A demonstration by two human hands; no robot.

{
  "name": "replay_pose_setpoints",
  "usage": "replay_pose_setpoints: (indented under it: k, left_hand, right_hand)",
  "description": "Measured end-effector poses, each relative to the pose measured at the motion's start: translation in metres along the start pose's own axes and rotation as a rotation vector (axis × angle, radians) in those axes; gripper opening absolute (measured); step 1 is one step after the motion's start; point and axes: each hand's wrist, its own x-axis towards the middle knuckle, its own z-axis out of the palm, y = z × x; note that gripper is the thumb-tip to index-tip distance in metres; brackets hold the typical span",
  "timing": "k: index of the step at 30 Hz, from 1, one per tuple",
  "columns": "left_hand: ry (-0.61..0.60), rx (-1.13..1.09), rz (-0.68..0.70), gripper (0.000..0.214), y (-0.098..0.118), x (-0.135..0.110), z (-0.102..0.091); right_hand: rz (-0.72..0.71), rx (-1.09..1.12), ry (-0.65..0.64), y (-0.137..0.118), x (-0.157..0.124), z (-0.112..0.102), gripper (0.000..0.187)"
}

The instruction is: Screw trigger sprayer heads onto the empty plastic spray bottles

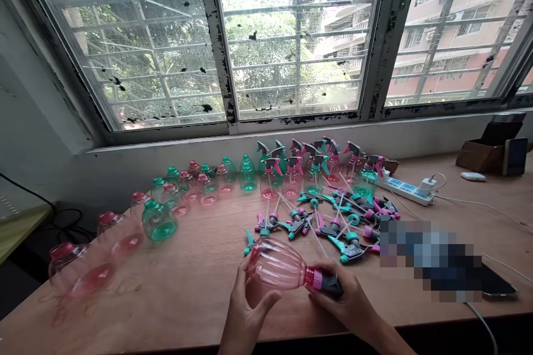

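My left hand (245, 310) is curled around the bottle (278, 264). My right hand (347, 302) is closed tight on its sprayer (331, 285), at 3 o'clock. Loose sprayers (333, 222) lie at 12.

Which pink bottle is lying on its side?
The pink bottle held between the left hand and right hand at the table's front edge. It lies sideways; the other pink bottles stand upright.

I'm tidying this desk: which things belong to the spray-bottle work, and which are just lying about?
Belonging: pink bottle in left hand, spray head under right hand, loose spray heads, empty bottles.
Lying about: power strip, phone, cardboard box.
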Motion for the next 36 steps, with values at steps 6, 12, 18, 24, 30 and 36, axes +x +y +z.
replay_pose_setpoints:
  k: [6,12,18,24,30,36]
  left_hand:
    - [0.058,-0.051,0.001,0.062,-0.0001,0.0031,-0.0004]
    - [0.066,-0.011,0.048,0.065,-0.0031,0.0034,0.0007]
    - [0.018,-0.047,-0.006,0.070,0.0029,0.0003,0.0006]
    - [0.103,0.070,0.060,0.062,-0.0024,0.0034,-0.0007]
    - [0.062,0.051,0.040,0.074,0.0020,-0.0017,0.0018]
    - [0.083,0.017,0.049,0.064,-0.0045,0.0022,-0.0018]
  right_hand:
    - [0.017,0.003,-0.014,-0.0018,-0.0003,-0.0014,0.021]
    - [0.052,0.028,0.031,0.0019,-0.0035,0.0021,0.023]
    - [0.033,0.036,0.022,0.0019,-0.0028,0.0025,0.021]
    - [0.044,0.009,0.020,0.0007,-0.0031,-0.0001,0.023]
    - [0.029,0.030,-0.003,0.0030,-0.0024,0.0021,0.021]
    - [0.021,0.019,-0.004,-0.0004,-0.0006,-0.0003,0.023]
